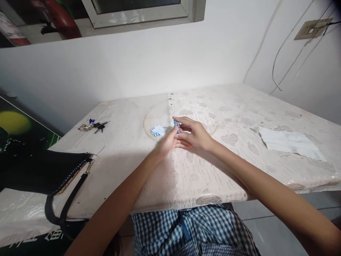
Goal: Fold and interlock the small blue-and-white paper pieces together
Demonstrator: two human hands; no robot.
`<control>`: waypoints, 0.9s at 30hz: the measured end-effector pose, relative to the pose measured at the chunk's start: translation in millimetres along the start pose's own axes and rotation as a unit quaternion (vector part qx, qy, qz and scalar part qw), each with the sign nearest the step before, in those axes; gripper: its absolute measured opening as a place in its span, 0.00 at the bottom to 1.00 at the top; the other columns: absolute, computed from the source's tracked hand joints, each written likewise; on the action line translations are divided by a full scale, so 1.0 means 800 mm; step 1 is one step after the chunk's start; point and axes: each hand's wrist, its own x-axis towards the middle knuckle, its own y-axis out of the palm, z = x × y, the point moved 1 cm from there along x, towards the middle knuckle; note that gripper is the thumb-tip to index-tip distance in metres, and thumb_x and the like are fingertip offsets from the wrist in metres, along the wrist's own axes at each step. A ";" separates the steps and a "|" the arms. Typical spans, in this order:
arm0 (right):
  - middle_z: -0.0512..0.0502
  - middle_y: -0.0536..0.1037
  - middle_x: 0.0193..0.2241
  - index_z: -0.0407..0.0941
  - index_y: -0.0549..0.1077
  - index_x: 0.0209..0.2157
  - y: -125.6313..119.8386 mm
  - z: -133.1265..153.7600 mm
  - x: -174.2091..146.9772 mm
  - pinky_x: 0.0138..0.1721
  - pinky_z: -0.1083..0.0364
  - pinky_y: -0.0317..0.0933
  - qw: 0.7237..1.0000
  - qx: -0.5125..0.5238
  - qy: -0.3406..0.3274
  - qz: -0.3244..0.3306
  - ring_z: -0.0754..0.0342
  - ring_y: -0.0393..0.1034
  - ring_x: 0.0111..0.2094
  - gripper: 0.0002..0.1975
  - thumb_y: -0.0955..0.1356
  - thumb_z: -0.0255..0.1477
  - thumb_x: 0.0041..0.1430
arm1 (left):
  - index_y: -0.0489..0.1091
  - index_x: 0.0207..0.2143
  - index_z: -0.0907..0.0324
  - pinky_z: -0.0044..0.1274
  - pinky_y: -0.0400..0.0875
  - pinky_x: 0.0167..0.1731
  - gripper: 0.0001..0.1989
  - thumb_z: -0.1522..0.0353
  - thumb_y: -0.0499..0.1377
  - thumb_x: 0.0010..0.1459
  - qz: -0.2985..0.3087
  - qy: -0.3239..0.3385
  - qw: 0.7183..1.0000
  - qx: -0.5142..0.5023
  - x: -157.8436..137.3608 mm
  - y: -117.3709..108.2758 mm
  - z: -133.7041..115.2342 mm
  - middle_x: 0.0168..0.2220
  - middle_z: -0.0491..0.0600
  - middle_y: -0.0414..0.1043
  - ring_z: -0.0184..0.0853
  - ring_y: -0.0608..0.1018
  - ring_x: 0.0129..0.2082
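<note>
"Where were the fingers?"

"Both hands met above the middle of the table. The left hand (168, 141) pinched a small blue-and-white patterned piece (176, 123) with its thumb, and the right hand (196, 132) gripped the same piece from the other side, index finger stretched along its top. I couldn't tell exactly what the piece was."

"What lay close by?"

"Some white paper pieces (159, 130) with blue edges, just beyond the left hand, inside a faint yellowish ring (144, 124) on the tablecloth (122, 170). That cloth was pale and glossy, with a seam down the middle and grey leaf-like prints mostly on the right half."

"And farther out?"

"On the left, a bunch of keys (99, 126) lay beside a tiny blue object (92, 121). Nearer, a black bag (45, 169) rested at the table's edge, its strap hanging over. On the right, a white rag (290, 143) lay flat."

"The room?"

"A plain white wall (160, 64) rose behind the table. A window frame (141, 16) stood upper left, near a red bottle (62, 19); a wall socket (313, 29) with loose cables (273, 67) was upper right. Below were blue checked clothing (157, 227) and pale floor tiles (277, 231)."
</note>
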 end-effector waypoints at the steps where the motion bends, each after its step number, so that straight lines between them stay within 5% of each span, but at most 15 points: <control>1: 0.45 0.67 0.43 0.48 0.63 0.54 0.000 0.000 0.000 0.46 0.46 0.64 1.000 -0.002 -0.004 0.003 0.54 0.66 0.39 0.27 0.67 0.28 0.51 | 0.61 0.29 0.60 0.33 0.71 0.35 0.19 0.53 0.48 0.56 -0.001 0.001 1.000 0.004 0.000 0.000 0.000 0.22 0.48 0.71 0.37 0.77 0.26; 15: 0.46 0.67 0.38 0.48 0.63 0.53 -0.001 0.000 0.000 0.40 0.49 0.66 0.999 -0.050 -0.016 0.013 0.56 0.65 0.34 0.25 0.67 0.28 0.52 | 0.62 0.28 0.61 0.30 0.71 0.31 0.15 0.58 0.50 0.56 -0.060 0.018 0.997 0.055 0.003 -0.004 0.007 0.19 0.48 0.70 0.37 0.77 0.25; 22: 0.41 0.69 0.43 0.43 0.61 0.56 -0.013 0.011 0.003 0.44 0.47 0.64 0.995 0.035 0.078 0.053 0.51 0.67 0.41 0.32 0.68 0.26 0.47 | 0.64 0.26 0.62 0.28 0.71 0.29 0.18 0.57 0.47 0.57 -0.046 0.021 0.992 0.117 0.001 -0.003 0.008 0.20 0.51 0.71 0.37 0.76 0.24; 27: 0.41 0.74 0.39 0.41 0.68 0.48 -0.030 0.014 0.007 0.43 0.48 0.63 0.985 0.105 0.121 0.058 0.52 0.69 0.37 0.20 0.65 0.26 0.51 | 0.64 0.25 0.63 0.28 0.70 0.28 0.23 0.53 0.45 0.57 -0.030 0.024 0.988 0.150 -0.002 0.002 0.006 0.22 0.55 0.73 0.36 0.75 0.23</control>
